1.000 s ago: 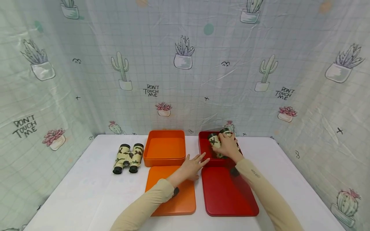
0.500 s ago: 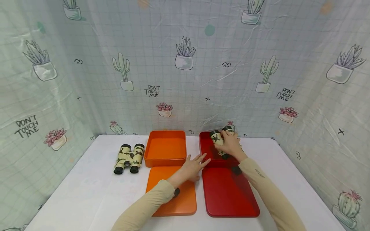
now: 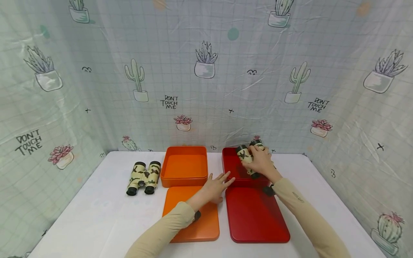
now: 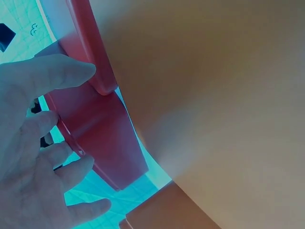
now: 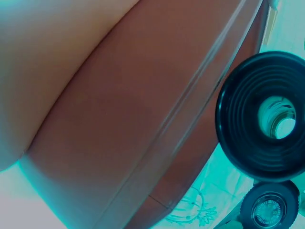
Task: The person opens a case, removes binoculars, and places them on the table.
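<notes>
My right hand [image 3: 260,163] grips camouflage-patterned binoculars [image 3: 243,154], tilted, over the right part of the red box [image 3: 229,163]. In the right wrist view, a black eyepiece [image 5: 233,119] of these binoculars looms close at the right. Part of their body is hidden behind the hand. My left hand [image 3: 211,188] spreads its fingers at the red box's front left corner; the left wrist view shows the hand [image 4: 28,152] beside the red box wall [image 4: 105,138]. A second pair of camouflage binoculars [image 3: 145,177] lies on the table at the left.
An orange box [image 3: 184,165] stands open-topped left of the red one. In front lie an orange lid [image 3: 193,231], partly under my left forearm, and a red lid [image 3: 255,218]. A cactus-print curtain [image 3: 206,89] hangs behind the white table [image 3: 96,215].
My right hand has lifted the binoculars up out of the red box and slightly to the right. My left hand has stayed at the box corner.
</notes>
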`<state>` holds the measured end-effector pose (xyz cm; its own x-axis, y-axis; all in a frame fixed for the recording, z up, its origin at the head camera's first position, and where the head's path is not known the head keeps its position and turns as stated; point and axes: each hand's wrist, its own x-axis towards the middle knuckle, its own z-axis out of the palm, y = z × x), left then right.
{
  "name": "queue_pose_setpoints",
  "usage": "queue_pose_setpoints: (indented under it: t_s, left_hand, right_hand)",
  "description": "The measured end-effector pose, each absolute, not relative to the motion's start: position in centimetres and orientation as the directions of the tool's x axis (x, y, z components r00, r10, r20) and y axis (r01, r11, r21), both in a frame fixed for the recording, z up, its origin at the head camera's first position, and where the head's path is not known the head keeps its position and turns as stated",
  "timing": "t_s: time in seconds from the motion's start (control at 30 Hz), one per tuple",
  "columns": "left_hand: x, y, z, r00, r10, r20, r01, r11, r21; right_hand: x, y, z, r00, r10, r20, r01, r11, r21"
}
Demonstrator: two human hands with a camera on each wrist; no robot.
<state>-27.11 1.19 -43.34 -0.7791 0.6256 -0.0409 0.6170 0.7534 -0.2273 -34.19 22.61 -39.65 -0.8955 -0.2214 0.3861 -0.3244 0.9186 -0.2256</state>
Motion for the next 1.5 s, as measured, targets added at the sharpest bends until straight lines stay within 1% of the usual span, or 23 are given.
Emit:
queue_pose_setpoints:
  t_s: [0.13, 0.27, 0.6, 0.83, 1.13, 1.5]
  left_hand:
    - [-27.0, 1.2, -43.3, -0.781, 0.623, -0.041, 0.616, 0.759, -0.210]
    - [-27.0, 1.2, -43.3, -0.781, 0.623, -0.042, 0.617, 0.761, -0.200]
    - [-26.9, 1.2, -43.3, -0.777, 0.629, -0.032, 0.621, 0.755, -0.211]
    - [-26.8, 1.2, -43.4, -0.773, 0.634, -0.030, 0.624, 0.751, -0.218]
    - [-27.0, 1.1, -43.6, -0.773, 0.634, -0.028, 0.623, 0.751, -0.220]
    - [-27.0, 1.2, -43.6, -0.777, 0.628, -0.037, 0.618, 0.752, -0.229]
  right_hand:
    - [-33.6, 22.9, -39.4, -0.883, -0.251, 0.397, -0.345, 0.920, -0.186]
    - [-32.9, 23.3, -39.2, -0.882, -0.252, 0.397, -0.344, 0.922, -0.179]
    - [-31.3, 24.6, -39.5, -0.875, -0.267, 0.404, -0.346, 0.929, -0.134]
    - [-30.3, 25.6, -39.9, -0.865, -0.264, 0.427, -0.353, 0.924, -0.145]
    - [-29.1, 27.0, -39.8, -0.903, -0.235, 0.360, -0.319, 0.928, -0.194]
    - [-28.1, 29.5, -40.6, -0.921, -0.178, 0.346, -0.260, 0.943, -0.207]
